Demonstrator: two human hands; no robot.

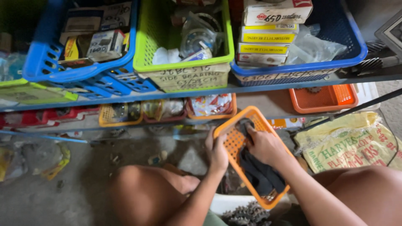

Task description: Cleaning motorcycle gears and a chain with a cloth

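— Well, from the head view, what does the person have in hand?

— An orange tray point(234, 144), tilted, held over the lap. The left hand point(217, 151) grips its near-left edge, fingers closed round the rim. The right hand point(263, 145) is inside the tray, fingers closed on a dark cloth point(257, 173) pressed against the perforated bottom.

— So a wiping step, by the look of it. What would make it go well?

— Probably a firm hold by the left hand, so the tray does not twist under the rubbing. The cloth trails down toward the low end of the tray; bunching it under the fingers would likely give better contact with the mesh and its corners.

— Anything close by to mind?

— A white tub point(228, 201) with gear-like metal parts point(247, 214) sits just below the tray's low end, so dirt may well drop into it. A yellow sack point(351, 142) lies on the floor to the right. Ahead is a shelf point(268, 87) carrying a green basket point(184, 50) and blue baskets point(335, 50), with a second orange tray point(324, 98) lower down, well apart from the hands.

— And the grip on the cloth?

— Closed, though the fingertips are partly hidden in its folds.
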